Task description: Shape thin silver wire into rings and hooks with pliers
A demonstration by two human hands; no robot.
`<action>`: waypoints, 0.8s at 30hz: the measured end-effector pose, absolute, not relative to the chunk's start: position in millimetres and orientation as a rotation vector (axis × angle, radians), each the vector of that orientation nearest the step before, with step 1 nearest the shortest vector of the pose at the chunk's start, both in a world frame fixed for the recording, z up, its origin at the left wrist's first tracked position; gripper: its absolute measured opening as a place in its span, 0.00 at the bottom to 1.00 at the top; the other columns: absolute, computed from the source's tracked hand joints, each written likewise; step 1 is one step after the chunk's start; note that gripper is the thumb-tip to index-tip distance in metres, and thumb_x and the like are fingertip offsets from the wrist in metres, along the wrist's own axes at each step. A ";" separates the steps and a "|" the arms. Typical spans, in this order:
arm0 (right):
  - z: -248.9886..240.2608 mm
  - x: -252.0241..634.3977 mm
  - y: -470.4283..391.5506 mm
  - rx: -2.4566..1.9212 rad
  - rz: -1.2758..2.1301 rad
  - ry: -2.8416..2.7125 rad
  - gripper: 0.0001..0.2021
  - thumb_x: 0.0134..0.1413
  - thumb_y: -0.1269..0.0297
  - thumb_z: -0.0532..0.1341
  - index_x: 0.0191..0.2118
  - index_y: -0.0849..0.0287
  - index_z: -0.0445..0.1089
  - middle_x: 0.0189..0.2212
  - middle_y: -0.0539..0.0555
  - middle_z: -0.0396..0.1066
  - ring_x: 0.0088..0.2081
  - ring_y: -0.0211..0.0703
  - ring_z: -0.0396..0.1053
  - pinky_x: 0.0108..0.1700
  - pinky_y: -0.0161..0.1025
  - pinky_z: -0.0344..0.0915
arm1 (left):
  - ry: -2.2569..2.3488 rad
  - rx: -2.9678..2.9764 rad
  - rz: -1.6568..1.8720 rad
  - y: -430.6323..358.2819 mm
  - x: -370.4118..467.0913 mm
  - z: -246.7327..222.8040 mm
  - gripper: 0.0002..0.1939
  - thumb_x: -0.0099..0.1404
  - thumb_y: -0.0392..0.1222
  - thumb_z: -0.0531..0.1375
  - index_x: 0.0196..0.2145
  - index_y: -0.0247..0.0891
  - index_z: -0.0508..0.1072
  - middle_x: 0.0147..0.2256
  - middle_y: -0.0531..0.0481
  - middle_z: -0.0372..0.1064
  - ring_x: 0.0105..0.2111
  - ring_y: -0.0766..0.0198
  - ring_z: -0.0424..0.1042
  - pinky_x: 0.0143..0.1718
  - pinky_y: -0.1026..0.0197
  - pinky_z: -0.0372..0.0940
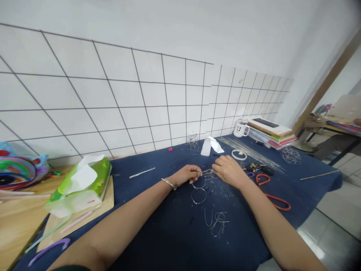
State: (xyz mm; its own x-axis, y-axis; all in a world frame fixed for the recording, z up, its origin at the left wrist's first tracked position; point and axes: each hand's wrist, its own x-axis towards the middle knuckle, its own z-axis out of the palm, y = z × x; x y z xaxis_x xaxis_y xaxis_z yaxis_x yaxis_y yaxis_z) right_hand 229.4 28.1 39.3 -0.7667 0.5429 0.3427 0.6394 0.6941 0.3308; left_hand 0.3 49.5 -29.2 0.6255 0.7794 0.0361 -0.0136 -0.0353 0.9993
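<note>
My left hand (189, 174), with a silver bangle at the wrist, pinches a thin silver wire piece (199, 195) bent into loops, which hangs down over the dark blue cloth. Facing it, my right hand (228, 170) is closed round a pair of pliers (208, 171). The pliers' metal jaws point left and reach the wire at my left fingertips. Below my hands lies a small tangle of loose wire (219, 224).
Orange-handled scissors (278, 202), black-handled pliers (261, 168), a wire coil (239, 154) and long straight wires (251, 152) lie at the right. Behind stand a white mug (240, 128) and stacked books (272, 133). A green tissue pack (104, 174) is at the left.
</note>
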 end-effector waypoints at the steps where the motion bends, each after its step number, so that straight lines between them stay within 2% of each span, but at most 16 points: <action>1: 40.0 229.3 27.9 -0.951 -0.641 -2.682 0.07 0.54 0.64 0.54 0.35 0.59 0.66 0.31 0.55 0.63 0.38 0.44 0.55 0.39 0.40 0.47 | 0.666 1.482 0.715 49.5 -0.1 -28.5 0.07 0.53 0.38 0.56 0.30 0.31 0.68 0.20 0.54 0.60 0.17 0.75 0.56 0.18 0.69 0.53; 6: 40.1 230.9 28.1 -0.948 -0.507 -2.679 0.08 0.52 0.63 0.56 0.37 0.58 0.67 0.32 0.55 0.64 0.39 0.44 0.57 0.40 0.41 0.49 | 0.631 1.472 0.706 49.4 -1.1 -26.3 0.08 0.53 0.38 0.56 0.30 0.30 0.68 0.20 0.54 0.60 0.17 0.74 0.56 0.19 0.69 0.53; 13: 31.0 253.2 35.4 -0.958 -0.035 -2.645 0.07 0.52 0.63 0.55 0.36 0.56 0.68 0.31 0.51 0.67 0.35 0.38 0.61 0.37 0.36 0.54 | 0.639 1.431 0.782 49.6 -0.4 -24.4 0.12 0.55 0.42 0.57 0.33 0.30 0.67 0.20 0.54 0.60 0.17 0.74 0.56 0.19 0.69 0.51; 18: 23.3 254.0 39.4 -1.126 -0.241 -2.523 0.08 0.52 0.63 0.55 0.37 0.56 0.69 0.32 0.53 0.68 0.36 0.40 0.61 0.38 0.38 0.54 | 0.618 1.476 0.773 45.8 0.7 -22.4 0.11 0.56 0.42 0.56 0.33 0.30 0.67 0.20 0.53 0.60 0.17 0.74 0.56 0.20 0.69 0.52; 24: 25.4 241.0 28.8 -1.079 -0.350 -2.579 0.09 0.52 0.64 0.55 0.38 0.56 0.69 0.31 0.53 0.66 0.37 0.41 0.58 0.39 0.38 0.51 | 0.636 1.502 0.731 45.2 1.7 -23.4 0.12 0.55 0.43 0.57 0.33 0.30 0.67 0.21 0.54 0.61 0.17 0.74 0.56 0.20 0.69 0.54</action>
